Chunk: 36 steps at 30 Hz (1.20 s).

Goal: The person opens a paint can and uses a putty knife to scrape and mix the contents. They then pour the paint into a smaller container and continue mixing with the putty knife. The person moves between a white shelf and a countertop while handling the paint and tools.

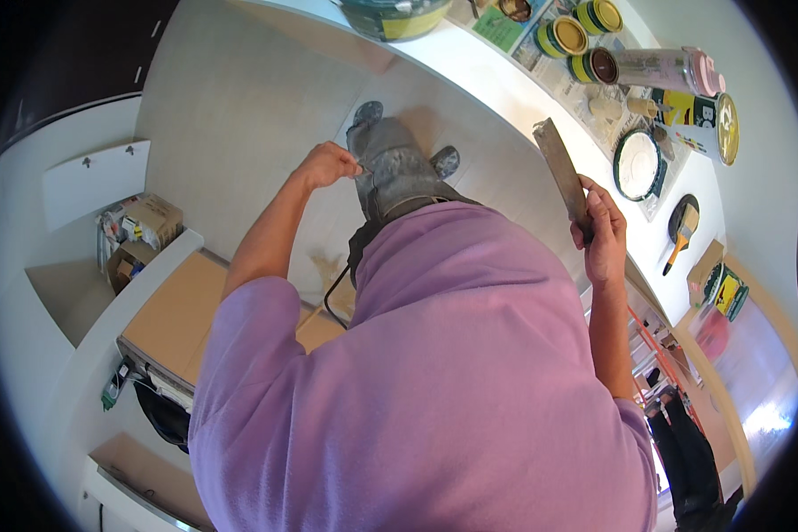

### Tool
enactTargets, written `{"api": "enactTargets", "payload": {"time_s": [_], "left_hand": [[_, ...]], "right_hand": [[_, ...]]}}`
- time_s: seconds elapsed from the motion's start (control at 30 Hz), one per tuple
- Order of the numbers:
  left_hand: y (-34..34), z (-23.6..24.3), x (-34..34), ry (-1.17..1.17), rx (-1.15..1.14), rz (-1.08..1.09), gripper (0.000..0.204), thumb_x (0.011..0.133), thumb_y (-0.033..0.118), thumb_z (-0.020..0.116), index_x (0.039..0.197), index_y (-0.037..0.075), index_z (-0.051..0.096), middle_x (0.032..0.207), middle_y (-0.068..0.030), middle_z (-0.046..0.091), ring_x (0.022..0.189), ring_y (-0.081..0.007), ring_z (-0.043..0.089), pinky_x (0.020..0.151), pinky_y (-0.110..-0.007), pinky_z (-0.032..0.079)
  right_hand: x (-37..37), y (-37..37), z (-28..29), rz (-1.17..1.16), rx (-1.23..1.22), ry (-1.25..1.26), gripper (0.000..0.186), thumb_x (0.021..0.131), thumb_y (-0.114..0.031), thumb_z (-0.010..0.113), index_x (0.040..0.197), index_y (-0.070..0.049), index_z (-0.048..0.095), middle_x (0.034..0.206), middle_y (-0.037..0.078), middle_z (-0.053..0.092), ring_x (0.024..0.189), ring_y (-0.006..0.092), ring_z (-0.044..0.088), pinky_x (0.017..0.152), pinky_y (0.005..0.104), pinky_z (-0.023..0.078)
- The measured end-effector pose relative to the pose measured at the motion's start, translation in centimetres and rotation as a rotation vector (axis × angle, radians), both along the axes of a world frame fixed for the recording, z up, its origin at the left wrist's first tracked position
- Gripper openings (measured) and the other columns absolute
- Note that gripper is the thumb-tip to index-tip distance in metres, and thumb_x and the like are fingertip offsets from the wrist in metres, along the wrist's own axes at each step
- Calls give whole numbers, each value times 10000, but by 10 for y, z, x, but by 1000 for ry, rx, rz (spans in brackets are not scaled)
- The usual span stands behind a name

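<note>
My left hand (328,166) is closed beside the grey, paint-stained trouser leg (383,164); what its fingertips pinch, if anything, is too small to tell. My right hand (601,226) grips the lower end of a long, flat, grimy grey-brown bar (560,170), angled up beside the white counter (479,71). Right of it on the counter are a round white lid or tray with a dark rim (637,163) and a brush (682,238) with an orange handle on a dark round lid.
Paint cans (560,35), a pink-capped bottle (652,71) and a large tin (696,124) stand on newspaper. At left are cardboard boxes (155,223) and a tan panel (164,315). A ladder (656,355) and dark clothing (678,443) are at lower right.
</note>
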<state>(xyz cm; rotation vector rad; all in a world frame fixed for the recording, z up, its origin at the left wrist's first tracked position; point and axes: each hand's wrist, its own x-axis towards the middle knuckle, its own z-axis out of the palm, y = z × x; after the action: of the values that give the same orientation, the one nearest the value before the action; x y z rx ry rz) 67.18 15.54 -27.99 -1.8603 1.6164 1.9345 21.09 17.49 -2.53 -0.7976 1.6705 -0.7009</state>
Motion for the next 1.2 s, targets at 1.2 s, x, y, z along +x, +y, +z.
{"api": "enactTargets", "payload": {"time_s": [1.2], "left_hand": [[-204, 169, 82, 389, -356, 261, 235, 1047, 138, 633, 864, -7, 667, 819, -44, 686, 791, -105, 650, 789, -268, 518]], "right_hand": [[260, -281, 44, 1133, -383, 1223, 148, 850, -75, 638, 863, -75, 786, 916, 120, 766, 909, 297, 749, 790, 399, 602]]}}
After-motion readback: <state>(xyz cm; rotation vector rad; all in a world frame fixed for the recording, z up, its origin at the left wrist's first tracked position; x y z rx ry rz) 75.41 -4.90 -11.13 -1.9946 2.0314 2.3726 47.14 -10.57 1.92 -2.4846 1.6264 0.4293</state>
